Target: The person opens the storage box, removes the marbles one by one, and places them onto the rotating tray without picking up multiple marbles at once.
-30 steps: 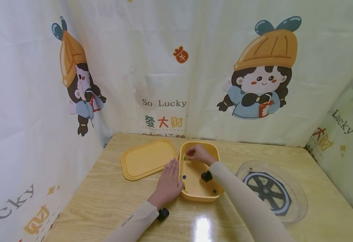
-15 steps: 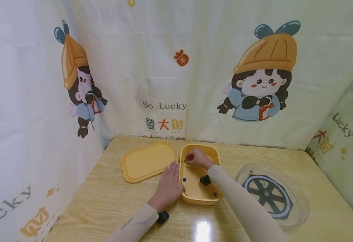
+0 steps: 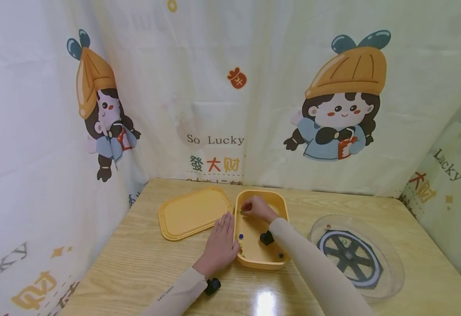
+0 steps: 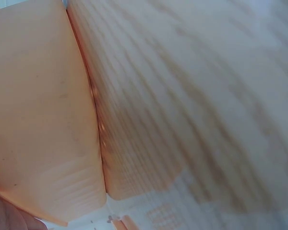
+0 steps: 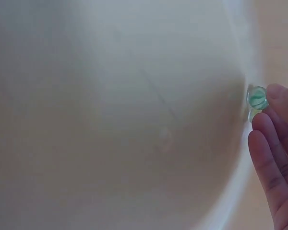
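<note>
My right hand [image 3: 259, 208] reaches into the deep yellow box [image 3: 262, 265], close to its left wall. Between thumb and fingers it pinches a clear green-swirled glass marble [image 5: 257, 97]; a yellowish bit of glass shows just under it, partly hidden by a fingertip. My left hand [image 3: 220, 244] lies with straight fingers along the outside of the box's left wall, its thumb at the rim. A blue marble [image 3: 241, 236] and some yellowish marbles [image 3: 241, 247] lie inside along that wall. One dark marble [image 3: 281, 255] sits near the front right corner.
The box's yellow lid [image 3: 195, 213] lies flat on the wooden table [image 3: 147, 263], left of the box. To the right stands a clear round dish [image 3: 392, 267] over a black spoked wheel shape [image 3: 348, 254]. Printed curtains [image 3: 269, 145] enclose the table.
The head view has tilted up slightly. My right fingers have closed in more on the green marble, which shows less in the head view. My left hand stays against the box.
</note>
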A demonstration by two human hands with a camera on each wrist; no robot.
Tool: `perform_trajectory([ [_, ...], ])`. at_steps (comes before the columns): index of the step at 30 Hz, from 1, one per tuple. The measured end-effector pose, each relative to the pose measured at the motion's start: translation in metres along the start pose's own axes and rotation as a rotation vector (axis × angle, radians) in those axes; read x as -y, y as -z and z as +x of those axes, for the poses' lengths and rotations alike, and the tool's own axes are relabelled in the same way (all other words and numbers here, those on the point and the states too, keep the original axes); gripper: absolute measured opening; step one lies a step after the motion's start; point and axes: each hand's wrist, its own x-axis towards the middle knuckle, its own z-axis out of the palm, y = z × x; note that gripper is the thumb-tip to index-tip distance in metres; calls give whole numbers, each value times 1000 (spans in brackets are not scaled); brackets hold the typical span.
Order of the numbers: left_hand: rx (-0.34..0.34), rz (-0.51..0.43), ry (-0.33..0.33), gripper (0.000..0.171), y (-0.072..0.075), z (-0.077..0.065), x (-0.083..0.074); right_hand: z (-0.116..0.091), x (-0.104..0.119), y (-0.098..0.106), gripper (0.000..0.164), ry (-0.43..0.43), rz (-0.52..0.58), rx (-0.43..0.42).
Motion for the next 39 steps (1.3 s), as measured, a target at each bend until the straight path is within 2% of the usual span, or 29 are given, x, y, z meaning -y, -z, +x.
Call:
perform_trajectory([
  [1,-1,2,-1,64,0,0,0,-6,13,3,10,-45,-5,-1],
  [5,-9,1,-5,64,-1,0,0,-11,20,2,11,-43,-23,-25],
  [13,-5,4,0,64,-2,0,0,-12,20,-2,9,9,-42,27],
  [20,10,1,4,65,-1,-1,-1,-13,22,-4,7,36,-56,42],
  [27,1,-14,2,64,-2,0,0,-12,24,-4,7,12,-103,48],
  [31,7,-14,3,64,-3,2,0,-16,32,5,6,5,-109,46],
  [39,13,-22,2,65,-4,0,2,-35,54,41,7,100,-52,0],
])
